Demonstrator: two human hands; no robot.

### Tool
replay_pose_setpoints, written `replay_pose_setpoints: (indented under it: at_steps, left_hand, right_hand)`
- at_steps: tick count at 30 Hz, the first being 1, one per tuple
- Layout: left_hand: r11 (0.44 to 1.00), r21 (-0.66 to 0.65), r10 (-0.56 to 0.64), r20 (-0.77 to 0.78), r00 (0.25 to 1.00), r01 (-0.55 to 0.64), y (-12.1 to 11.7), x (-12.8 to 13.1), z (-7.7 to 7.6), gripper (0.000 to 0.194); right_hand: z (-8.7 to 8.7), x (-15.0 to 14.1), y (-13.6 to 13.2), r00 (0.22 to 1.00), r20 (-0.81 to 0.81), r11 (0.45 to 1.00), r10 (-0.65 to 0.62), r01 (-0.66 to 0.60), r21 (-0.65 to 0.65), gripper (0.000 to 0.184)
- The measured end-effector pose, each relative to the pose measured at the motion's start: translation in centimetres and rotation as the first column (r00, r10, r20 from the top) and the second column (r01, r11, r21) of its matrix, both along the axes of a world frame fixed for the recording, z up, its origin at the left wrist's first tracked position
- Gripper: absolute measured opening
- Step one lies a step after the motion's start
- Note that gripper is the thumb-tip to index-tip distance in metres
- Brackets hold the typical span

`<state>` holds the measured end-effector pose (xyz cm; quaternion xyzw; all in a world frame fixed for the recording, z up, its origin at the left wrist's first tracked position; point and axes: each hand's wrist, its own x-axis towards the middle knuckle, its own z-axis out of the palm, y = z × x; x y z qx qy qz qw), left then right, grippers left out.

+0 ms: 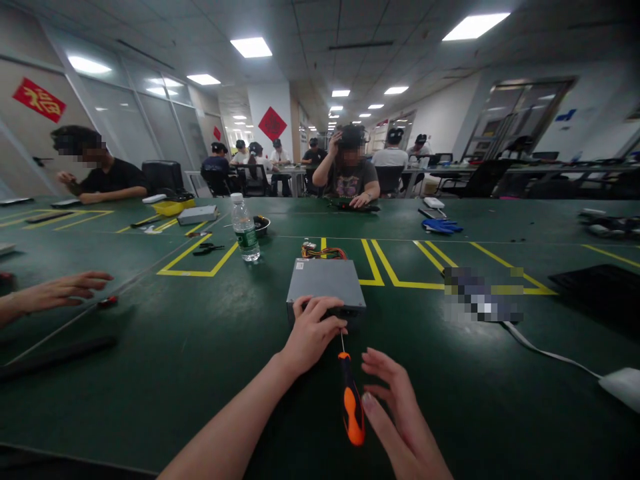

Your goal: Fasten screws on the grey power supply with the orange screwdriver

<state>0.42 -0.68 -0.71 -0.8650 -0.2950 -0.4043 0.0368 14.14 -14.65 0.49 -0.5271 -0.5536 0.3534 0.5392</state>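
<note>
While the left hand (311,339) lies over the near edge of a grey computer power supply (327,280), its fingers bent onto the top, its thumb and forefinger sit close together by the thin shaft of an orange-and-black screwdriver (351,400); I cannot tell whether they pinch it. The shaft points at the near side of the case, and the handle slants back toward the person. Right beside that handle the right hand (397,393) is spread, its fingers parted and loosely curved; its thumb is so near that I cannot tell if it touches.

The power supply sits on the green table (175,373) directly before the person, coloured wires (337,253) bunched behind it. Beyond its left corner a water bottle (246,230) stands upright, and blue gloves (442,226) lie farther off to the right. At the far left a co-worker's hand (65,290) reaches in over the table.
</note>
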Motion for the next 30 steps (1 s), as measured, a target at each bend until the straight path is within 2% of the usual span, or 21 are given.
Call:
replay_pose_setpoints:
  at_steps: [1,2,3,4,5,7,10,13,14,15,18,21,24,27,30]
  left_hand:
    - [1.000,-0.005,-0.002,-0.006,1.000,0.002,0.0,0.0,0.1,0.009]
    - [1.000,-0.014,-0.001,-0.019,1.000,0.000,0.0,-0.1,0.2,0.009]
    - [1.000,-0.018,0.005,-0.025,1.000,-0.005,-0.1,-0.1,0.3,0.008]
    - [1.000,-0.024,0.008,-0.036,0.999,-0.009,-0.1,-0.1,0.4,0.008]
    - [0.999,-0.029,0.015,-0.039,0.999,-0.016,-0.2,-0.1,0.5,0.009]
    - [0.999,-0.047,0.019,-0.032,0.999,-0.020,-0.4,-0.1,0.7,0.009]
    - [0.997,-0.067,0.026,-0.042,0.999,-0.029,-0.6,-0.2,1.0,0.010]
    - [0.995,-0.089,0.040,-0.067,0.997,-0.046,-0.6,-0.3,1.1,0.020]
    - [0.994,-0.095,0.051,-0.065,0.997,-0.058,-0.6,-0.3,1.1,0.029]
    - [0.993,-0.096,0.066,-0.058,0.996,-0.071,-0.6,-0.3,1.1,0.037]
    - [0.990,-0.082,0.109,-0.044,0.993,-0.112,-0.5,-0.2,1.0,0.048]
    - [0.990,-0.054,0.126,-0.073,0.989,-0.130,-0.4,0.0,0.8,0.043]
    - [0.989,-0.006,0.144,-0.093,0.985,-0.145,-0.2,0.1,0.7,0.037]
    - [0.986,0.031,0.166,-0.099,0.981,-0.164,0.0,0.1,0.7,0.036]
    - [0.984,0.043,0.176,-0.098,0.980,-0.172,0.1,0.0,0.6,0.034]
  right_hand:
    - [0.0,1.0,-0.2,0.958,0.280,0.972,0.061,-0.122,0.203,0.046]
    - [0.1,1.8,-0.2,0.855,0.514,0.883,0.064,-0.289,0.371,0.044]
    - [0.5,2.4,-0.1,0.732,0.681,0.759,-0.008,-0.439,0.481,0.039]
    - [1.1,2.9,0.1,0.599,0.798,0.676,-0.072,-0.559,0.480,0.035]
    - [1.8,3.2,0.5,0.488,0.864,0.624,-0.126,-0.638,0.451,0.032]
    - [3.0,3.4,1.2,0.365,0.912,0.584,-0.187,-0.706,0.402,0.028]
    - [3.4,3.6,2.3,0.359,0.897,0.449,-0.259,-0.778,0.440,0.022]
    - [2.0,4.0,3.0,0.443,0.817,0.355,-0.369,-0.745,0.564,0.010]
    - [1.3,4.1,3.2,0.469,0.799,0.341,-0.376,-0.732,0.590,0.008]
    - [0.8,4.2,3.3,0.474,0.795,0.357,-0.380,-0.717,0.598,0.009]
    - [-0.1,4.3,3.3,0.458,0.804,0.440,-0.378,-0.675,0.592,0.010]
    - [0.2,4.3,3.0,0.449,0.832,0.482,-0.326,-0.678,0.554,0.011]
    - [0.7,4.1,2.7,0.476,0.848,0.506,-0.233,-0.685,0.524,0.021]
    - [0.9,3.8,2.6,0.485,0.855,0.515,-0.184,-0.693,0.504,0.027]
    - [0.5,3.3,2.8,0.495,0.851,0.515,-0.175,-0.690,0.508,0.020]
